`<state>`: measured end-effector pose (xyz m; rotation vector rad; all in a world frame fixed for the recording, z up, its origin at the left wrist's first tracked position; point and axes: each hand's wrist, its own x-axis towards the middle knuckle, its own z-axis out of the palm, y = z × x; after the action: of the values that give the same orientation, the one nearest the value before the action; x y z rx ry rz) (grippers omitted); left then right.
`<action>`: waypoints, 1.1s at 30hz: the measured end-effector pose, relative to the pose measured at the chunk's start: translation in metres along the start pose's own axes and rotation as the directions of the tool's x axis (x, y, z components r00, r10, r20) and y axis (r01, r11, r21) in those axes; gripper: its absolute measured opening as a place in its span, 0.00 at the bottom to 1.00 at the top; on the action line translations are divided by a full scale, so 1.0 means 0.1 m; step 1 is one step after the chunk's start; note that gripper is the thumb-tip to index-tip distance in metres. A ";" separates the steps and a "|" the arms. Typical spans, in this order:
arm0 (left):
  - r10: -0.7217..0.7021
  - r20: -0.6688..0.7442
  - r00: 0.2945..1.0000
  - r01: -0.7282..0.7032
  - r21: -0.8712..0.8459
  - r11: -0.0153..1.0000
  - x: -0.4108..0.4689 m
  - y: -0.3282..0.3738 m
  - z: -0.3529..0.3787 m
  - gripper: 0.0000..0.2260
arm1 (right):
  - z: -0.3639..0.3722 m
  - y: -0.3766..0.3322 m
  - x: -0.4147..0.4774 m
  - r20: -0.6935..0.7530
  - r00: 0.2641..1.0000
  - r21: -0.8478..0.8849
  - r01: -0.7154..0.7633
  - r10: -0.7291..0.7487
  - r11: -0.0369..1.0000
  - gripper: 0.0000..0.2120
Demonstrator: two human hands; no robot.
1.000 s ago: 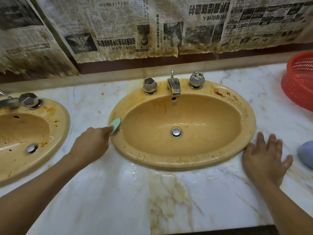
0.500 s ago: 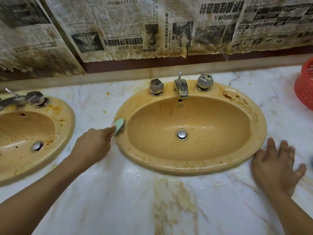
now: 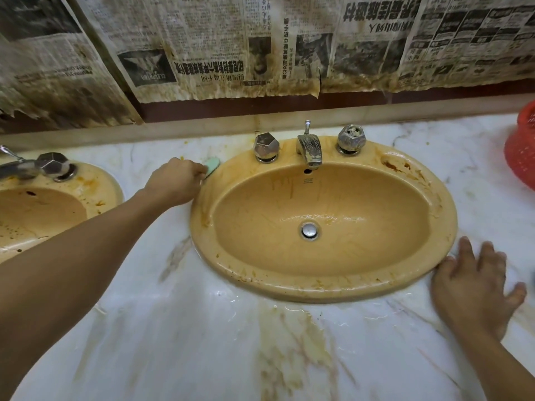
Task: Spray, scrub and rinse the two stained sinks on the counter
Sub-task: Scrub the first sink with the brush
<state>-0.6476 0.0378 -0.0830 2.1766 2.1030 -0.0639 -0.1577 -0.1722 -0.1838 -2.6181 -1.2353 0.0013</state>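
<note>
I take this to be the scrubbing step on the sink (image 3: 318,289) set in the middle of the surface (image 3: 173,328). The second sink (image 3: 101,183) lies off to the left, partly out of view, and looks just as spotted.

My left hand (image 3: 173,182) grips a small green scrubber (image 3: 213,165) in curled fingers. It is pressed to the back-left of the rim, just where the rim meets the surface.

To do this well, I'd work round the rim in short, firm, overlapping strokes toward the knob (image 3: 265,147) and the tap (image 3: 309,149). I'd save the hardest pressure for the dark brown stain (image 3: 394,166) on the back-right of the rim, which looks the most stubborn. The faint streaks under the tap and the specks along the front rim want a pass too. Water lies on the surface in front of the sink, so I'd guard against slipping.

The left arm reaches long and diagonal across the surface, back of the hand up and wrist roughly straight. My right hand (image 3: 474,287) lies flat and wide open on the surface with fingers spread. Its inner edge rests against the sink's front-right rim, bracing me.
</note>
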 end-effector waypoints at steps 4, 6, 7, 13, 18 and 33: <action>0.078 -0.008 0.997 -0.078 0.016 0.997 0.10 0.37 -0.09 0.18 | 0.01 0.01 0.01 0.001 1.000 0.001 -0.008 0.008 1.000 0.28; 0.169 -0.002 0.986 -0.168 0.100 0.981 -0.06 0.55 -0.01 0.19 | 0.01 0.01 0.02 -0.002 1.000 0.006 -0.002 0.002 1.000 0.28; 0.190 0.005 0.982 -0.189 0.147 0.971 -0.21 0.58 0.01 0.20 | 0.01 0.01 0.03 -0.002 1.000 0.007 -0.001 0.001 1.000 0.27; 0.163 0.143 0.976 -0.191 0.207 0.960 -1.14 0.12 0.13 0.26 | -0.01 -0.01 0.02 0.006 1.000 0.016 -0.004 0.004 1.000 0.27; 0.075 -0.010 0.997 -0.073 0.096 0.993 -1.40 -0.17 0.17 0.19 | -0.02 0.00 0.02 0.021 1.000 -0.002 0.005 -0.005 1.000 0.27; 0.082 0.000 0.997 -0.082 -0.107 0.991 -1.32 -0.08 0.19 0.18 | 0.00 0.01 0.04 0.029 1.000 -0.014 0.010 -0.010 1.000 0.27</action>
<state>-0.6596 -0.0949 -0.0879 2.1948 1.9638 0.0504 -0.1543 -0.1703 -0.1836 -2.6334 -1.2623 0.0292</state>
